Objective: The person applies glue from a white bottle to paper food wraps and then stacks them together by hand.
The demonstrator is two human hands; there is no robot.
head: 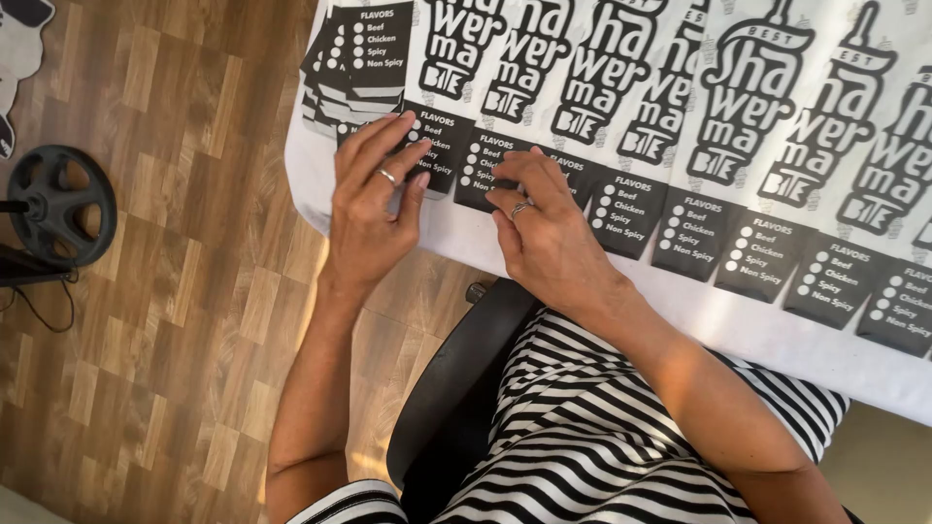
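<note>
Black stickers [439, 153] lie in a row along the near edge of a big white printed sheet [680, 311] on the bench. Left hand [374, 209] rests on one, fingers spread and holding nothing. Right hand [544, 228] pinches the next sticker's edge with bent fingers. More stickers sit stacked [354, 63] nearby.
</note>
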